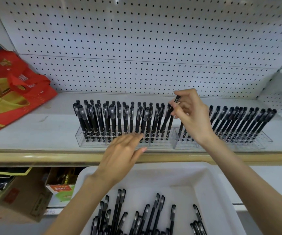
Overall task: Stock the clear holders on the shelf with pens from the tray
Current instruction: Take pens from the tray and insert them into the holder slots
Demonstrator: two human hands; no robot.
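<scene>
Two clear holders stand end to end on the shelf: the left holder (92,141) and the right holder (265,143), both packed with upright black pens (113,116). My right hand (191,116) pinches one black pen (168,118) near its cap; the pen tilts, its tip low at the right end of the left holder. My left hand (121,155) reaches with straight fingers to the front of the left holder and touches it, holding nothing. Below, the white tray (209,184) holds several loose black pens (152,216).
A red and yellow bag (9,92) lies on the shelf at the left. White pegboard (136,48) backs the shelf. The shelf's tan front edge (35,157) runs across. Cardboard boxes (23,200) sit on the level below, left of the tray.
</scene>
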